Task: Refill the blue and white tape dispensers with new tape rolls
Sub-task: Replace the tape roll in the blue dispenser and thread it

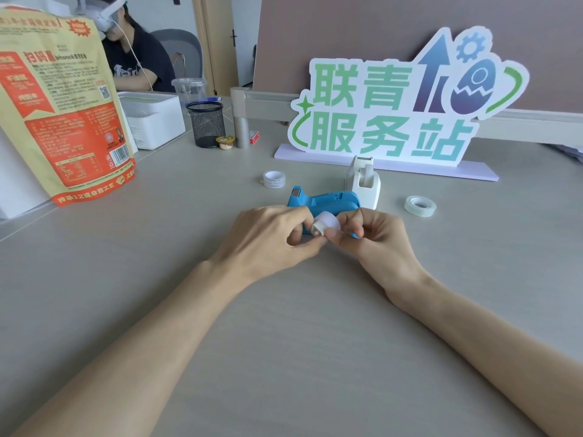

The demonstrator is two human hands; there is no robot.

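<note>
Your two hands meet over the middle of the pale surface (pixel 315 342), both pinching one small white spool (pixel 325 227) between them. Your left hand (pixel 271 241) has its fingers curled, thumb and fingertips closed on the spool's left end, where a short hub sticks out. Your right hand (pixel 375 238) is curled too, its fingertips gripping the spool's right side. Whether the spool carries tape or is a bare core, you cannot tell from here. Right behind your hands lies the blue tape dispenser (pixel 321 201), on its side, its cutter end pointing toward the left edge of the surface; your knuckles hide its near part. Just beside it, toward the far edge, the white tape dispenser (pixel 362 181) stands upright, touching or nearly touching the blue one. A clear tape roll with a printed white core (pixel 274 179) lies flat to the left of the dispensers, apart from them. A pale green tape roll (pixel 420 205) lies flat to the right of the white dispenser, also apart. Along the far edge stands a cut-out sign with green characters (pixel 394 108). At the far left corner you have an orange snack bag (pixel 60 115), a white box (pixel 154 119) and a black mesh pen cup (pixel 206 124).
</note>
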